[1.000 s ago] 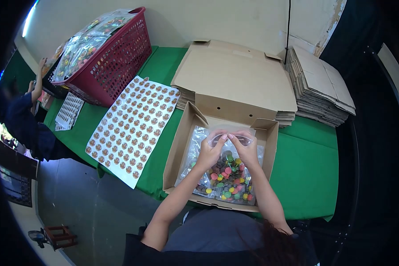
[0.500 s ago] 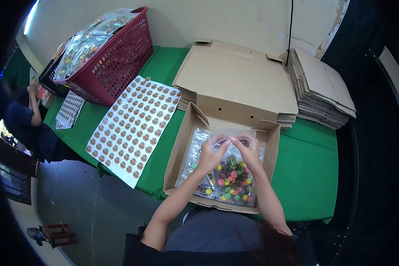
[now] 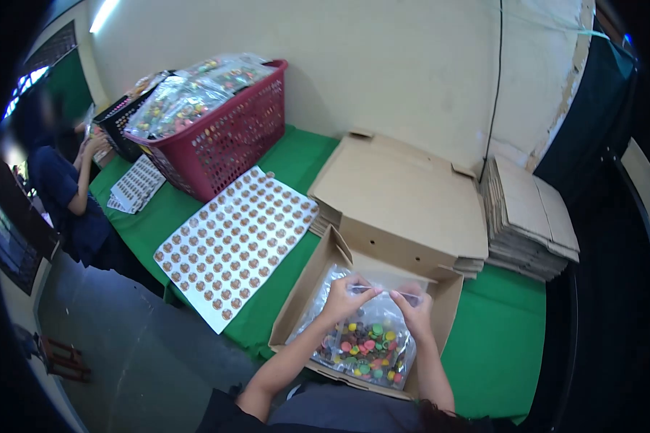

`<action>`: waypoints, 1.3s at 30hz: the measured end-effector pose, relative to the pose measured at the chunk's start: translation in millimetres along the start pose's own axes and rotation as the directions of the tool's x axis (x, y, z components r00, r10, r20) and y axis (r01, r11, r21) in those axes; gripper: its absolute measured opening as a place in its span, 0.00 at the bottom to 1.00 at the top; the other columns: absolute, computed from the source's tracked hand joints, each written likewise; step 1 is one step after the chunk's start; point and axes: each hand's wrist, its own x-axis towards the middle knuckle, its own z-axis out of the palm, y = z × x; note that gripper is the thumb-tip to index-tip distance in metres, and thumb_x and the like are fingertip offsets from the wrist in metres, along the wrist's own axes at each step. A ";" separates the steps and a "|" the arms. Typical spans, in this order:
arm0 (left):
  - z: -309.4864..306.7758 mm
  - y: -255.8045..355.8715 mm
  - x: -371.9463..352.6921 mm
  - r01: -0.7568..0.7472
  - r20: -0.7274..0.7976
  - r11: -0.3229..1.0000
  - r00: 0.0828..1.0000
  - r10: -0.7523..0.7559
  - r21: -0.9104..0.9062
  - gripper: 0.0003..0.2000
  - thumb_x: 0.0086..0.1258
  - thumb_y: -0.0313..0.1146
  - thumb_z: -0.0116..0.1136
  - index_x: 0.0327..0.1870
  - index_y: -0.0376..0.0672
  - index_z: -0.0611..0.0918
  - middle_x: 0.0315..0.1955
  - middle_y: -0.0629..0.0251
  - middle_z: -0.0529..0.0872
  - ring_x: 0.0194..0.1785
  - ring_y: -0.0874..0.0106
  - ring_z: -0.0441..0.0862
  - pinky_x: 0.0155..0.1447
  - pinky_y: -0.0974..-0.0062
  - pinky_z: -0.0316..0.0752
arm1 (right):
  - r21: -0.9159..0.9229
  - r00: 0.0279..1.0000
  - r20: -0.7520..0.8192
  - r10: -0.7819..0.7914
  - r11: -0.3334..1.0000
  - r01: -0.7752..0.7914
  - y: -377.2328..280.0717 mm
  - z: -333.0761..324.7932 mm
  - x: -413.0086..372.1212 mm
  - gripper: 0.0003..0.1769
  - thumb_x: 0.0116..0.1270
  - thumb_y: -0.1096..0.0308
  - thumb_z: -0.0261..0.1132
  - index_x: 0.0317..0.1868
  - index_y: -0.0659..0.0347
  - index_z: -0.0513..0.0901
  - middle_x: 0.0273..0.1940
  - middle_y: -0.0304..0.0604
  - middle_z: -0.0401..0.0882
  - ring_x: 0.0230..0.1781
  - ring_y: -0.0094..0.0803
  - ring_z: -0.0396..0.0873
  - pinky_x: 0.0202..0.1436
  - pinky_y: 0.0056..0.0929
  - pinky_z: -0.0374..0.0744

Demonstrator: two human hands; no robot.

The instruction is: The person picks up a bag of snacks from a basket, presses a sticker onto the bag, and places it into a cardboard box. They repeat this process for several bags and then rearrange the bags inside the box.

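Observation:
My left hand (image 3: 348,297) and my right hand (image 3: 414,312) both pinch the top edge of a clear plastic bag (image 3: 383,315). The fingertips sit a small gap apart along that edge. Round candy-like pieces (image 3: 368,346) in green, yellow, pink and dark brown fill the bag's lower part. It lies in an open cardboard box (image 3: 295,307) right in front of me. Another clear bag (image 3: 314,317) shows beneath it on the left, partly hidden by my left arm.
A sheet of round stickers (image 3: 235,249) lies left of the box on the green-covered table (image 3: 495,339). Behind it stands a maroon basket (image 3: 217,151) heaped with filled bags. Flattened cardboard (image 3: 404,195) and stacked cartons (image 3: 531,216) lie behind. At left, a person (image 3: 72,187) handles a bag.
The view has tilted up, so everything sits lower in it. My fingertips have moved apart along the bag's top edge, which now looks straighter between them.

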 end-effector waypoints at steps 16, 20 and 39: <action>-13.9 -14.9 13.0 0.067 -0.044 0.943 0.995 -0.086 -0.325 0.10 0.59 0.31 0.52 0.33 0.31 0.78 0.27 0.63 0.80 0.37 0.77 0.76 0.44 0.80 0.69 | 0.022 0.991 -0.035 -0.132 0.991 0.133 22.1 -7.5 5.1 0.13 0.60 0.66 0.53 0.36 0.68 0.78 0.32 0.45 0.78 0.29 0.24 0.73 0.36 0.23 0.72; -7.8 -22.2 14.0 0.004 -0.043 0.988 0.999 -0.011 -0.153 0.14 0.60 0.32 0.51 0.39 0.29 0.75 0.31 0.58 0.77 0.37 0.72 0.76 0.44 0.77 0.69 | 0.001 0.988 -0.091 -0.126 0.992 0.126 21.3 -4.3 2.8 0.14 0.61 0.66 0.52 0.39 0.70 0.76 0.34 0.48 0.77 0.27 0.26 0.76 0.29 0.22 0.74; 1.5 -7.7 0.7 0.302 0.269 0.541 0.953 -0.143 -0.785 0.25 0.61 0.43 0.40 0.57 0.38 0.61 0.52 0.56 0.67 0.56 0.64 0.65 0.58 0.64 0.60 | -0.273 0.872 0.398 -0.287 0.870 0.411 -13.4 23.4 -10.2 0.27 0.65 0.50 0.39 0.58 0.58 0.62 0.62 0.47 0.49 0.62 0.42 0.47 0.63 0.37 0.44</action>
